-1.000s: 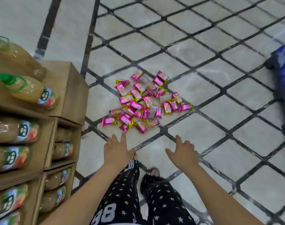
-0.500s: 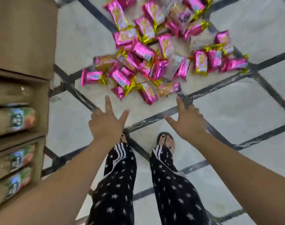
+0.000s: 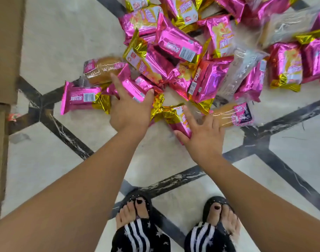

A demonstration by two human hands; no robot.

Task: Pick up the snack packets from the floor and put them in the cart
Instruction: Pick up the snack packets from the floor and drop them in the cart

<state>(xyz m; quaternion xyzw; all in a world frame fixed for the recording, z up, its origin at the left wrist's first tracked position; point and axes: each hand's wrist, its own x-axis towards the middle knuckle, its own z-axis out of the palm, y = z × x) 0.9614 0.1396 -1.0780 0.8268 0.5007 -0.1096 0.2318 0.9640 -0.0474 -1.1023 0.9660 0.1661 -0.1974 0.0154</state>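
Observation:
A pile of pink and gold snack packets [image 3: 177, 44] lies on the tiled floor, with a few clear-wrapped bread packets among them. My left hand [image 3: 130, 110] is at the near left edge of the pile. Its thumb and one finger flank a pink packet [image 3: 132, 87] that covers its other fingers. My right hand [image 3: 203, 137] is spread flat, its fingers resting on a pink and gold packet [image 3: 176, 120] and touching a bread packet [image 3: 230, 114]. The cart is not in view.
A brown wooden shelf unit [image 3: 6, 51] stands along the left edge, close to the pile. My feet in black sandals [image 3: 135, 208] stand on the pale floor with dark diagonal lines [image 3: 292, 180], just behind my hands.
I have bent down much closer to the floor. Both hands moved forward from open air to the near edge of the pile, and now touch packets.

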